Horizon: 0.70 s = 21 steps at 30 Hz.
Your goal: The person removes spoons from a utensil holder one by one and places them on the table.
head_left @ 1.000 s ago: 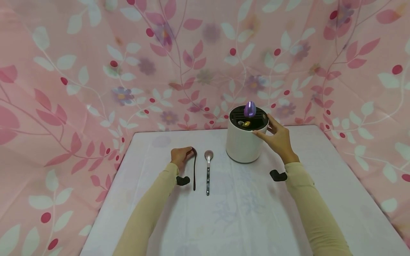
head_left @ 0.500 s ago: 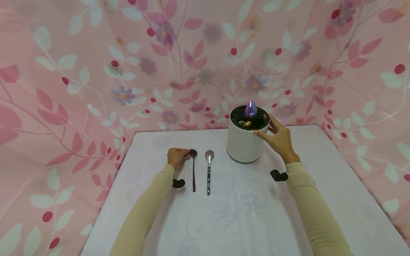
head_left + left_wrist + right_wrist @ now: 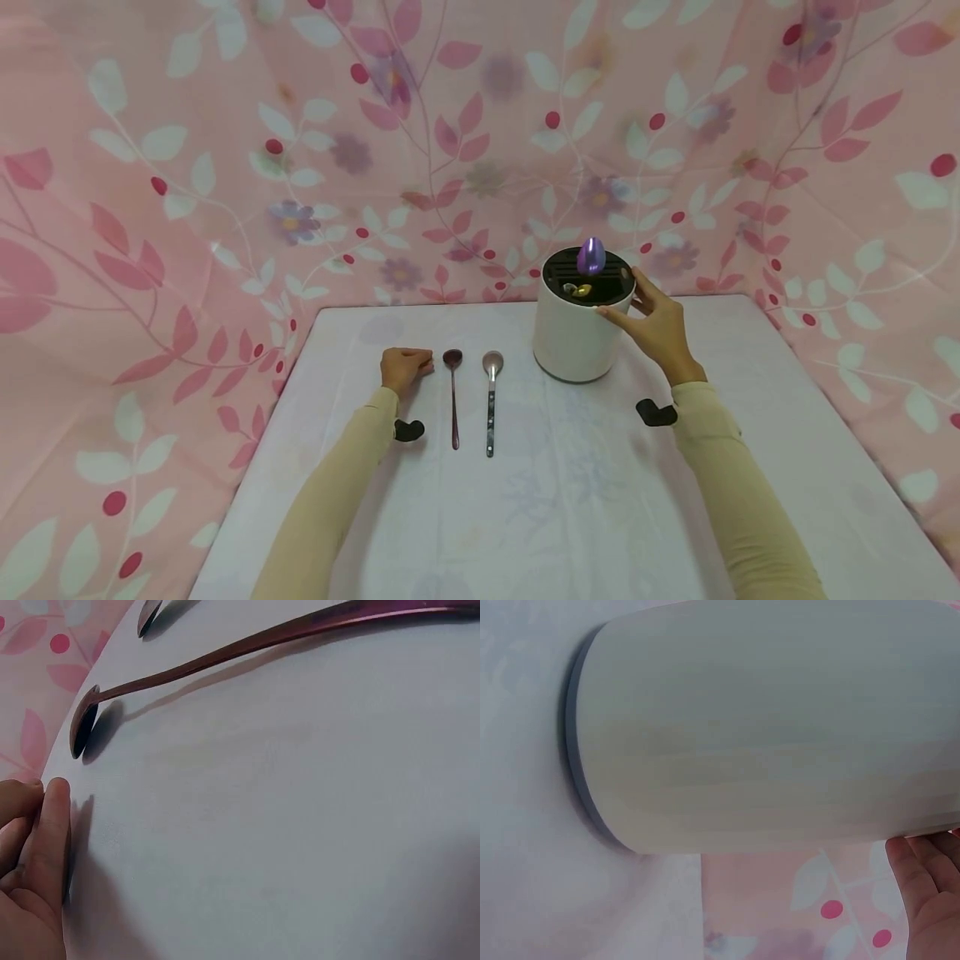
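A dark reddish-brown long-handled spoon (image 3: 454, 400) lies on the table with its bowl toward the back wall. My left hand (image 3: 405, 369) is just left of that bowl, holding nothing. In the left wrist view the same spoon (image 3: 225, 654) lies beyond my fingertips (image 3: 57, 787), with a gap between. To its right lies a second spoon (image 3: 491, 404) with a silvery bowl and a dark speckled handle. My right hand (image 3: 655, 332) grips the white cylindrical utensil holder (image 3: 576, 342) by its upper right side, thumb at the front rim. The holder's side (image 3: 765, 735) fills most of the right wrist view.
A shiny purple spoon head (image 3: 592, 257) stands up out of the holder's black slotted top (image 3: 566, 265). Small gold (image 3: 583, 291) and silver pieces show near the front slot. A white cloth covers the table (image 3: 525, 533), and a pink floral curtain (image 3: 420, 150) surrounds it.
My left hand has let go of the dark spoon and moved left, away from its bowl. The spoon, which stood tilted on edge, now lies bowl up. My right hand stays on the holder.
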{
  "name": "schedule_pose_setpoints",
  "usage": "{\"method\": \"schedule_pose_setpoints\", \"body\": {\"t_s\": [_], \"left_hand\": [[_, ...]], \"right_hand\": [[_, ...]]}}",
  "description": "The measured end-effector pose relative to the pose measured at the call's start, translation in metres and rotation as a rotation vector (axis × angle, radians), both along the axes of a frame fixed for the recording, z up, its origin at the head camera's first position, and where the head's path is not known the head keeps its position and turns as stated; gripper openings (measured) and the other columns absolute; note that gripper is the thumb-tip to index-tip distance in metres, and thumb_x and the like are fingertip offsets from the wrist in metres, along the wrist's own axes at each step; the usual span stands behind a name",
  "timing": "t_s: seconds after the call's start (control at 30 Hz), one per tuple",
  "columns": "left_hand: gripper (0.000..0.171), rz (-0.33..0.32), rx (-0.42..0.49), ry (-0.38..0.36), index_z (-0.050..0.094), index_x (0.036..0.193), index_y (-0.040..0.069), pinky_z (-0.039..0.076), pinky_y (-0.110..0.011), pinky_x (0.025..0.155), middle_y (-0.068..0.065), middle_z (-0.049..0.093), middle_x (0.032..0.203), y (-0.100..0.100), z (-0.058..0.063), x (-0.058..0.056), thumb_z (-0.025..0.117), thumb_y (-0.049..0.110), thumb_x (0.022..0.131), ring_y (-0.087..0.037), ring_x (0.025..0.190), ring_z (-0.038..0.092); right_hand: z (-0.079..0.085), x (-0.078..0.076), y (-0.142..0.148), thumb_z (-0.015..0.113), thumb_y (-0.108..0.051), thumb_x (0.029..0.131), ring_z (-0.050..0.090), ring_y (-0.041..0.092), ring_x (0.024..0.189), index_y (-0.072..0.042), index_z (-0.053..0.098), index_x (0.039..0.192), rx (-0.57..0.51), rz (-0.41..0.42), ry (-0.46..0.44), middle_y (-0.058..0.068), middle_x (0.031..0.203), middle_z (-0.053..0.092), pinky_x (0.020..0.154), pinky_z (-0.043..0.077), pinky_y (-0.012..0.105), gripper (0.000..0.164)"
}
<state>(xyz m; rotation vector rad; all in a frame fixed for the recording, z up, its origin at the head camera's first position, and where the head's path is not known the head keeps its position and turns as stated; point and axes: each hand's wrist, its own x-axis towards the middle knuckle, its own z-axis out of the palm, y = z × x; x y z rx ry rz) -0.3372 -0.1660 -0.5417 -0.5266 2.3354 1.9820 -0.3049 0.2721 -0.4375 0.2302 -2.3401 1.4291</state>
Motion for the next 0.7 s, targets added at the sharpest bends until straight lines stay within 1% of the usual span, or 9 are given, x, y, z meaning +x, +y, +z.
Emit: {"method": "schedule_pose_setpoints", "body": {"t_s": [0.07, 0.17, 0.23, 0.3, 0.37, 0.43, 0.57, 0.67, 0.7], "left_hand": [[0.022, 0.000, 0.036, 0.004, 0.073, 0.103, -0.006, 0.059, -0.027, 0.073, -0.013, 0.073, 0.087, 0.000, 0.001, -0.001, 0.074, 0.009, 0.087, -0.018, 0.073, 0.072], [0.025, -0.006, 0.153, 0.020, 0.071, 0.106, -0.007, 0.059, -0.030, 0.077, -0.017, 0.073, 0.093, 0.005, 0.005, -0.005, 0.075, 0.008, 0.086, -0.016, 0.074, 0.072], [0.028, -0.024, 0.248, 0.030, 0.070, 0.110, -0.008, 0.058, -0.033, 0.081, -0.020, 0.071, 0.101, 0.013, 0.011, -0.008, 0.074, 0.007, 0.086, -0.017, 0.077, 0.071], [0.029, -0.047, 0.301, 0.042, 0.069, 0.113, -0.007, 0.057, -0.035, 0.084, -0.022, 0.069, 0.109, 0.023, 0.020, -0.010, 0.073, 0.007, 0.088, -0.018, 0.082, 0.071], [0.030, -0.083, 0.332, 0.073, 0.067, 0.115, -0.007, 0.057, -0.035, 0.084, -0.025, 0.066, 0.115, 0.033, 0.030, -0.013, 0.071, 0.007, 0.090, -0.024, 0.090, 0.071], [0.032, -0.116, 0.342, 0.106, 0.063, 0.119, -0.010, 0.057, -0.035, 0.085, -0.027, 0.064, 0.117, 0.042, 0.045, -0.014, 0.068, 0.007, 0.092, -0.032, 0.099, 0.068], [0.033, -0.145, 0.363, 0.175, 0.062, 0.120, -0.011, 0.058, -0.034, 0.084, -0.027, 0.065, 0.114, 0.058, 0.068, -0.022, 0.066, 0.007, 0.093, -0.034, 0.103, 0.067], [0.027, -0.156, 0.359, 0.219, 0.067, 0.115, -0.007, 0.057, -0.034, 0.085, -0.025, 0.067, 0.111, 0.072, 0.082, -0.027, 0.068, 0.008, 0.092, -0.028, 0.097, 0.069], [0.027, -0.166, 0.363, 0.234, 0.067, 0.115, -0.006, 0.057, -0.035, 0.086, -0.025, 0.066, 0.112, 0.076, 0.089, -0.027, 0.068, 0.008, 0.092, -0.028, 0.098, 0.069]], "right_hand": [[0.001, 0.001, 0.000, 0.086, -0.030, 0.075, 0.051, 0.024, 0.128, -0.017, 0.037, 0.150, -0.002, 0.000, -0.007, 0.003, 0.148, 0.043, 0.100, 0.047, 0.037, 0.090], [0.002, 0.002, 0.001, 0.085, -0.034, 0.075, 0.051, 0.022, 0.129, -0.019, 0.036, 0.150, 0.004, -0.004, -0.024, 0.001, 0.148, 0.042, 0.101, 0.047, 0.036, 0.091], [0.002, 0.003, 0.002, 0.085, -0.036, 0.075, 0.051, 0.022, 0.128, -0.021, 0.036, 0.150, 0.002, -0.015, -0.030, 0.000, 0.148, 0.043, 0.101, 0.046, 0.035, 0.091], [0.000, 0.003, 0.004, 0.085, -0.036, 0.076, 0.052, 0.022, 0.128, -0.021, 0.036, 0.150, 0.000, -0.023, -0.031, 0.001, 0.148, 0.044, 0.101, 0.046, 0.035, 0.090], [-0.001, 0.003, 0.006, 0.085, -0.035, 0.076, 0.052, 0.023, 0.127, -0.020, 0.036, 0.150, -0.007, -0.030, -0.030, 0.002, 0.147, 0.045, 0.101, 0.046, 0.036, 0.090], [-0.001, 0.003, 0.006, 0.085, -0.033, 0.076, 0.052, 0.024, 0.128, -0.019, 0.036, 0.150, -0.001, -0.028, -0.031, 0.004, 0.147, 0.044, 0.101, 0.046, 0.037, 0.090], [0.012, 0.009, -0.001, 0.085, -0.029, 0.078, 0.051, 0.028, 0.128, -0.012, 0.035, 0.150, -0.002, -0.011, -0.033, 0.008, 0.148, 0.043, 0.101, 0.045, 0.040, 0.089], [0.025, 0.020, -0.010, 0.084, -0.026, 0.078, 0.051, 0.031, 0.127, -0.006, 0.036, 0.149, -0.016, 0.004, -0.028, 0.013, 0.147, 0.044, 0.101, 0.045, 0.044, 0.088], [0.029, 0.023, -0.013, 0.084, -0.024, 0.079, 0.052, 0.033, 0.126, -0.004, 0.036, 0.149, -0.022, 0.010, -0.026, 0.015, 0.147, 0.044, 0.101, 0.045, 0.045, 0.087]]}}
